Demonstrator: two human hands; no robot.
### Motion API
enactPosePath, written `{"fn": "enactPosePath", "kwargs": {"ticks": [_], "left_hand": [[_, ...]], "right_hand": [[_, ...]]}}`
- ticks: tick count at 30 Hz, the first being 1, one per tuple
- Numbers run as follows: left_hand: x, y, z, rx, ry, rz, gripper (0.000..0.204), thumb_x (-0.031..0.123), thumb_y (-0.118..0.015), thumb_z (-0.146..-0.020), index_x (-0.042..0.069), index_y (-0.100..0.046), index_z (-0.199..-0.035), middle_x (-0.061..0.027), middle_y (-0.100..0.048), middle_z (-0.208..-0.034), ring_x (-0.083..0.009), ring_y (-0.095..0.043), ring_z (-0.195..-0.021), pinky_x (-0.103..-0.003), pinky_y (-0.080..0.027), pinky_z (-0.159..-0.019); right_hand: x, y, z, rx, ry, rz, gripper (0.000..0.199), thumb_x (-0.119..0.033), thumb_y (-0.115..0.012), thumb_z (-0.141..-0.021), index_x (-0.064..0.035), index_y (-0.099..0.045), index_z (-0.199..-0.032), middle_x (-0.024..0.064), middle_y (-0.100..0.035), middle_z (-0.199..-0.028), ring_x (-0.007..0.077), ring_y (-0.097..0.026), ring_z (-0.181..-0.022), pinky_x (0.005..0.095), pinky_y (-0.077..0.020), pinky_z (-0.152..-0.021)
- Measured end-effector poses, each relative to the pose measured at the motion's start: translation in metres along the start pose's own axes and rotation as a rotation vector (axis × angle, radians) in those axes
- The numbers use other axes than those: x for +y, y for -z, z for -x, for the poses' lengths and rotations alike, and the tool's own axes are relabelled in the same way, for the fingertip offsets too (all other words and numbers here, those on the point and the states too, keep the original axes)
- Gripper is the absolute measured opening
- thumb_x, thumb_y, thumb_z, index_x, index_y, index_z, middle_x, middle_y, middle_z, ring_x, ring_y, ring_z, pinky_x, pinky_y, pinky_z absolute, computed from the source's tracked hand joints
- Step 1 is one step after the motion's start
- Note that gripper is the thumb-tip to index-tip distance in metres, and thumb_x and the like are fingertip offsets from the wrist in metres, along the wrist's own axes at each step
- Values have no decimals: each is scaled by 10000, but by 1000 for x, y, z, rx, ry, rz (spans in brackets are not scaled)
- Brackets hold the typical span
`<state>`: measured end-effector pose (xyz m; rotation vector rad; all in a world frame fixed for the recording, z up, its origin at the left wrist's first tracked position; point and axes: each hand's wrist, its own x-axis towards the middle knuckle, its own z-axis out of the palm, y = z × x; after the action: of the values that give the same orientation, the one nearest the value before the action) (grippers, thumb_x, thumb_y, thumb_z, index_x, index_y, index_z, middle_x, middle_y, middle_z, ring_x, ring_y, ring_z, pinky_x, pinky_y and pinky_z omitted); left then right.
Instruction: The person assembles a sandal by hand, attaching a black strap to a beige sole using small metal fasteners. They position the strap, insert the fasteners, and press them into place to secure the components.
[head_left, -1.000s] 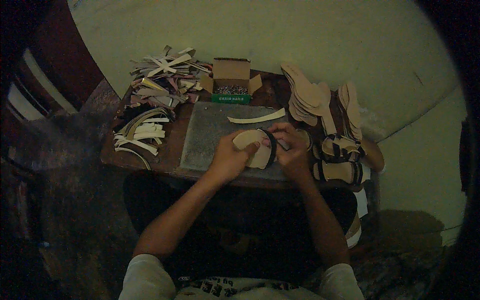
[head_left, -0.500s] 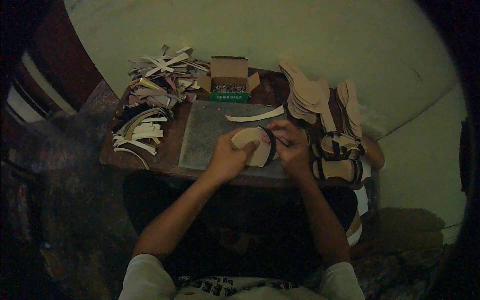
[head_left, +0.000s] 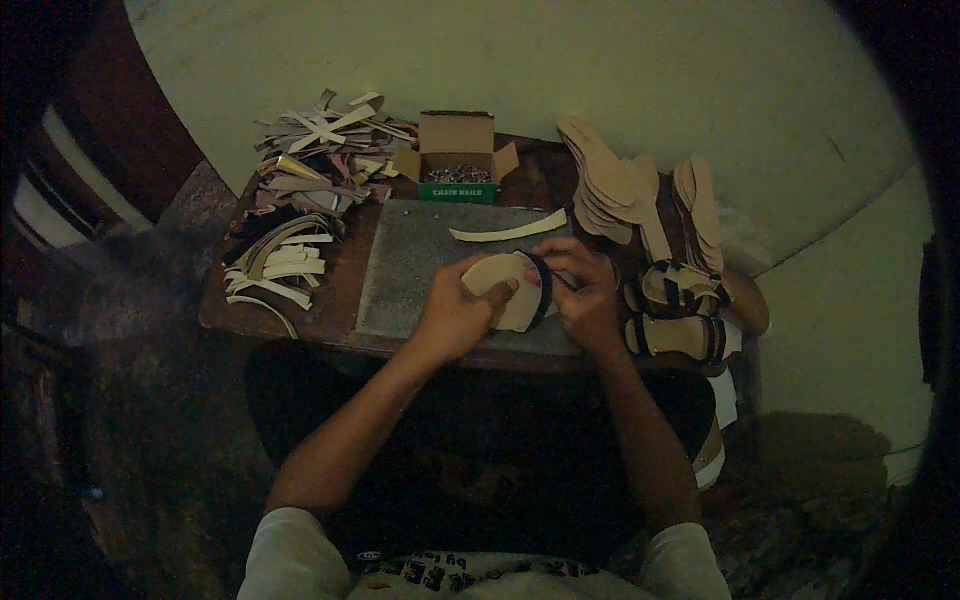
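Note:
A tan shoe insole (head_left: 489,272) is gripped in my left hand (head_left: 452,318), the thumb pressed on its top face. Across the insole arches a black strap (head_left: 545,287). My right hand (head_left: 590,305) pinches the strap at its right side; the fingertips partly hide the contact. Both hands are over a grey slab (head_left: 392,285) on the table. Just beyond them, a pale curved strip (head_left: 510,229) lies on the slab.
An open green box of small nails (head_left: 458,188) stands behind the slab. Heaps of cut strips (head_left: 325,170) cover the table's left. Stacked insoles (head_left: 597,175) lie at the far right, with black-strapped soles (head_left: 675,338) nearer me.
Almost nothing differs. My right fingers have shifted slightly along the black strap, and the whole view has moved a little.

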<state>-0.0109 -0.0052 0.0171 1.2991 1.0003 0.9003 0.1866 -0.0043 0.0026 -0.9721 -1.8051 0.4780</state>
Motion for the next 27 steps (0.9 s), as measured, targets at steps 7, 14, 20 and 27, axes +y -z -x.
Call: {"fn": "enactPosePath", "kwargs": {"ticks": [7,14,20,27], "left_hand": [[-4,1,-1,5,-6,-6,308,147,-685,-892,-7,-621,-1151,-101,-694,-1008,-166,-673,-861,-303,-551,-732],[1,0,1,10,19,0,312,149,-698,-884,-3,-628,-1147,-104,-700,-991,-166,-675,-845,-304,-553,-717],[4,-1,2,25,1,3,311,148,-699,-882,-7,-630,-1143,-107,-700,-1001,-170,-675,-855,-306,-553,-731],[-2,0,-1,27,-17,-43,293,138,-692,-887,1,-634,-1139,-101,-700,-994,-166,-671,-856,-307,-553,-740]], "right_hand": [[0,-2,1,9,48,52,276,116,-592,-746,-35,-577,-977,135,-633,-1082,274,-636,-1008,359,-502,-878],[3,-2,2,34,23,-10,272,123,-583,-746,-29,-586,-972,133,-638,-1081,273,-639,-1011,359,-500,-889],[0,-3,1,59,-50,-104,244,118,-577,-784,-30,-602,-977,130,-642,-1086,259,-632,-1033,357,-495,-909],[-4,0,-2,22,-40,-76,218,93,-598,-802,-32,-603,-981,131,-645,-1074,257,-639,-1013,359,-500,-889]]}}
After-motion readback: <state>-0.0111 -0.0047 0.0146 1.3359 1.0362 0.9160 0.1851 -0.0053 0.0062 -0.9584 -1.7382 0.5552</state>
